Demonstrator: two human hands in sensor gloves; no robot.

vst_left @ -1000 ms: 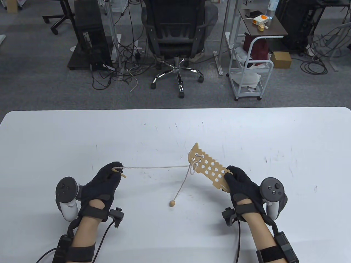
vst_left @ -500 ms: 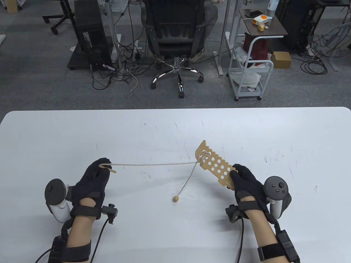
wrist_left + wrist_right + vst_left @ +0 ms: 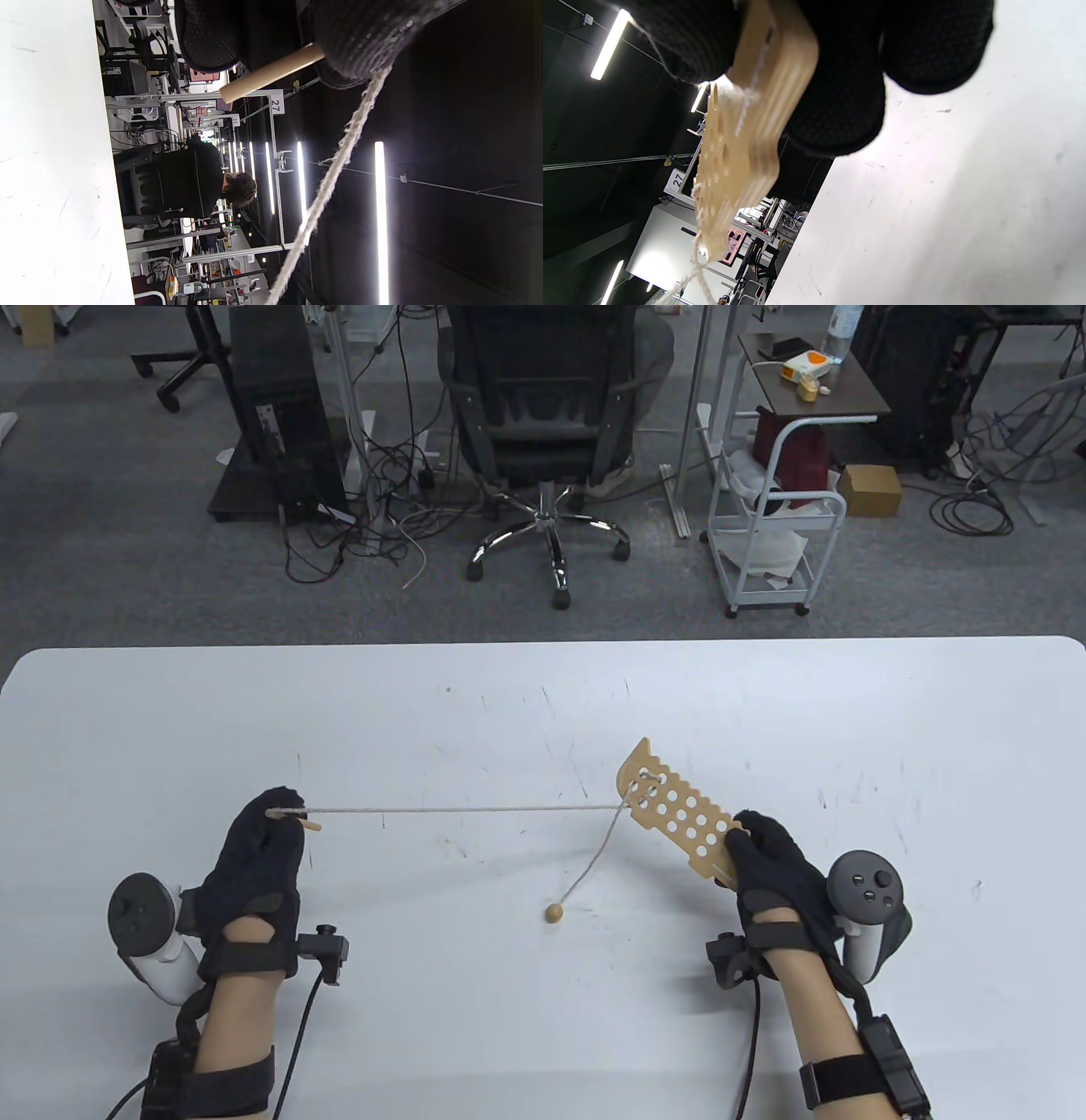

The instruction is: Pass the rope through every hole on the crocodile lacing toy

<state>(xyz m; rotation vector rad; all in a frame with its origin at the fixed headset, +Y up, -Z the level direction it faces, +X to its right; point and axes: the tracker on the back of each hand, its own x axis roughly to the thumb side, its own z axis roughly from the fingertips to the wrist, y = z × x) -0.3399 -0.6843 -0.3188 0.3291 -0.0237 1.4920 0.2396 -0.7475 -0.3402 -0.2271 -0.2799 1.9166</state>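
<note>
The crocodile lacing board (image 3: 679,819) is held in the lower right of the table view, raised off the white table (image 3: 543,695). Its near end is clamped in the curled fingers of the right hand (image 3: 768,865); in the right wrist view the plywood edge (image 3: 742,140) is seen gripped between the gloved fingers (image 3: 835,106). The board's long axis runs from that hand up and to the left in the frame, so its free, notched end points toward the upper centre of the table and away from the person.

The rope (image 3: 458,811) is drawn taut across the lower middle of the table view, nearly level, from the holes at the board's far end to the left hand (image 3: 263,848) at lower left. That hand is closed on the wooden needle (image 3: 307,820) at the rope's leading end; the left wrist view shows the needle (image 3: 271,74) and the rope (image 3: 331,182) both emerging from between the fingers. The short tail hangs from the board, and its wooden bead (image 3: 554,913) rests on the table between the hands.

Only the far-end holes appear laced; most remain open. The next open holes lie nearer the right hand, so the needle would probably have to be brought back rightward along the rope's line.
</note>
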